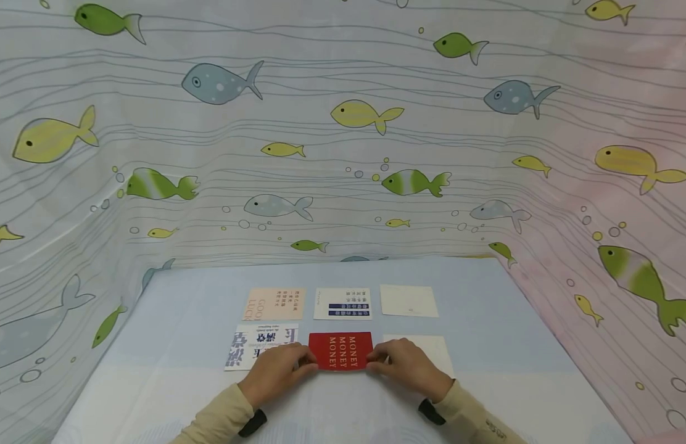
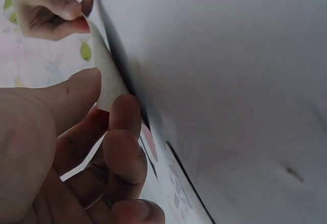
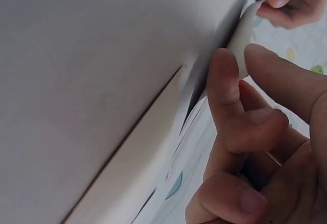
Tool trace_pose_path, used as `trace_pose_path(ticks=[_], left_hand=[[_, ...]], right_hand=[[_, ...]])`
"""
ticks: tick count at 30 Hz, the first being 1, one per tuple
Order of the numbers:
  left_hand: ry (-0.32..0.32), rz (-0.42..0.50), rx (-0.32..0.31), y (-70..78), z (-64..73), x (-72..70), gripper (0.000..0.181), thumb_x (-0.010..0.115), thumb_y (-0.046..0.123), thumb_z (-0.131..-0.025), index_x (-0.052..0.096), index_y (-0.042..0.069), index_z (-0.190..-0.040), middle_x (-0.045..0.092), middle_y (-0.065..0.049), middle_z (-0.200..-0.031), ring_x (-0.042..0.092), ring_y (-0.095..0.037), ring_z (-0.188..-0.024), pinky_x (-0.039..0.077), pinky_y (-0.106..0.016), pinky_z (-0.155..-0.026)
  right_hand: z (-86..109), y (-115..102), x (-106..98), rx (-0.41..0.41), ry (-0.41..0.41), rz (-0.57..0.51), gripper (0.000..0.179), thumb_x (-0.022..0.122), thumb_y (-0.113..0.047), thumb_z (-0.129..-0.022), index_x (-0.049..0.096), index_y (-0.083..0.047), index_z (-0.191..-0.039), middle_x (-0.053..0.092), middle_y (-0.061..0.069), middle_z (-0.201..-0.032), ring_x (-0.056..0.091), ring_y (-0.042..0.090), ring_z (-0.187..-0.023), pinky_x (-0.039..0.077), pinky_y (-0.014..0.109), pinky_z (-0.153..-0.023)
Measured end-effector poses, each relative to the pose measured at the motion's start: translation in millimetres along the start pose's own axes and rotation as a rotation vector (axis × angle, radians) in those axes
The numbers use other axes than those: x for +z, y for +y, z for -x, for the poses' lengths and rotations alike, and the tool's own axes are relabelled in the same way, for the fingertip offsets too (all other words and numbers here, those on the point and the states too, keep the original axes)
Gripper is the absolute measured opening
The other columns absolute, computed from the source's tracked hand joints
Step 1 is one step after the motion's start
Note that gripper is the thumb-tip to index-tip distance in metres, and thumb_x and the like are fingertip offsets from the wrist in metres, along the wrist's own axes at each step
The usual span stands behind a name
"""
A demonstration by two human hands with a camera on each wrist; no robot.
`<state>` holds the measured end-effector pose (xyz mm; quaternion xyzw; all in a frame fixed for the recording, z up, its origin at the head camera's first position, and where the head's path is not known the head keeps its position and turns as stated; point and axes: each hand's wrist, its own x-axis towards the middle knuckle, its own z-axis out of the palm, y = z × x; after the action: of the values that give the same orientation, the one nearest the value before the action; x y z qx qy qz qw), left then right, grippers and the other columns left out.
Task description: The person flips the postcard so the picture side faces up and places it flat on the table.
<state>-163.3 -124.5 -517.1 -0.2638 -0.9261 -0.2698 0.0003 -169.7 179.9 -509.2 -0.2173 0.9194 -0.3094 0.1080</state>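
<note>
A red card (image 1: 340,351) printed with the word MONEY in repeated lines lies between my two hands, slightly bowed. My left hand (image 1: 275,369) pinches its left edge between thumb and fingers. At the opposite edge, my right hand (image 1: 408,366) pinches the card the same way. Both wrist views show the card's pale underside (image 2: 108,78), raised a little off the table at its near side. A white card with blue print (image 1: 237,351) is partly covered by my left hand. Another plain white card (image 1: 438,350) sits partly behind my right hand.
Behind the red card is a row of a peach card (image 1: 276,303), a white card with dark blue bars (image 1: 342,299) and a nearly blank white card (image 1: 409,301). A pale cloth covers the table (image 1: 520,394). Fish-patterned curtains (image 1: 326,179) enclose its back and sides.
</note>
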Motion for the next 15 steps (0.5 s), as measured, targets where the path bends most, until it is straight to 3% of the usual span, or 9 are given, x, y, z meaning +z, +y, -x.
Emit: trace_pose_path(ticks=[6, 15], left_hand=[[-0.027, 0.02, 0.009, -2.5, -0.8, 0.9, 0.007, 0.074, 0.031, -0.093, 0.071, 0.024, -0.093, 0.059, 0.021, -0.08, 0.053, 0.003, -0.07, 0.046, -0.025, -0.062], [-0.059, 0.022, 0.005, -4.3, -2.4, 3.6, 0.008, 0.074, 0.031, -0.093, 0.07, 0.023, -0.093, 0.059, 0.02, -0.079, 0.052, 0.003, -0.07, 0.045, -0.025, -0.062]], right_hand=[[-1.0, -7.2, 3.0, 0.052, -0.01, 0.028, 0.015, 0.078, -0.027, -0.09, 0.079, -0.016, -0.099, 0.068, -0.016, -0.084, 0.055, 0.006, -0.074, 0.048, 0.028, -0.068], [-2.7, -8.2, 6.1, 0.057, -0.012, 0.073, 0.017, 0.08, -0.026, -0.088, 0.08, -0.013, -0.099, 0.071, -0.011, -0.087, 0.054, 0.006, -0.072, 0.048, 0.028, -0.068]])
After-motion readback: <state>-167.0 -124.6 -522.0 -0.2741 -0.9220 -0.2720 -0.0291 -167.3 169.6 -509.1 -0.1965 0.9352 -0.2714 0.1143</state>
